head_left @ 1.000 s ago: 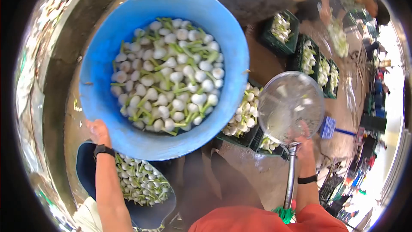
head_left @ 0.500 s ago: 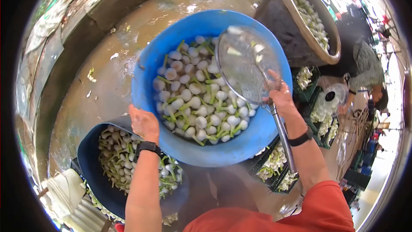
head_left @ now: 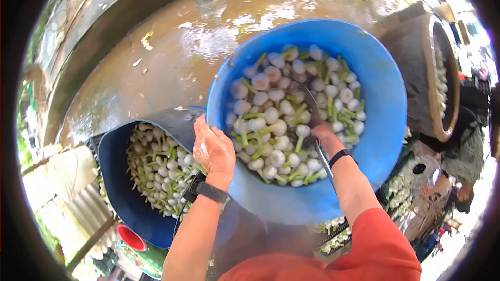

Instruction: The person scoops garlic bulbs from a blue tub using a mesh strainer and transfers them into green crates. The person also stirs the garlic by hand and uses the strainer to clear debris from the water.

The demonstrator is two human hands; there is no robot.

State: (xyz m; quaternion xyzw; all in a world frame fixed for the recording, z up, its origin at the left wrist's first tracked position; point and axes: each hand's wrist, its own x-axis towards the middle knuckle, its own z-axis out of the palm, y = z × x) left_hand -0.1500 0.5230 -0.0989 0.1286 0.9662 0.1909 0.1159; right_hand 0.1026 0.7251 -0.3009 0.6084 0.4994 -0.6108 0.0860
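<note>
My right hand (head_left: 326, 134) is closed round the metal handle of a round mesh skimmer (head_left: 329, 165). The skimmer's head is sunk among white bulbs with short green stems (head_left: 276, 127), which look like garlic, so most of its mesh is hidden. These bulbs lie in a large blue tub (head_left: 383, 88). My left hand (head_left: 214, 148) grips the tub's left rim, with its fingertips at the edge. Just left of that hand, a dark blue barrel (head_left: 112, 177) on its side holds more of the same bulbs.
Wet, muddy floor (head_left: 172, 67) spreads behind the tub, bounded by a curved low wall (head_left: 99, 52). A big brown jar (head_left: 411, 52) with bulbs stands at right. Another person (head_left: 463, 151) works beyond crates of bulbs. A red container (head_left: 131, 237) sits at lower left.
My right hand has lowered the skimmer from above the tub's right side into the bulbs. My left hand stays at the rim. The whole view has shifted, so the tub appears farther right.
</note>
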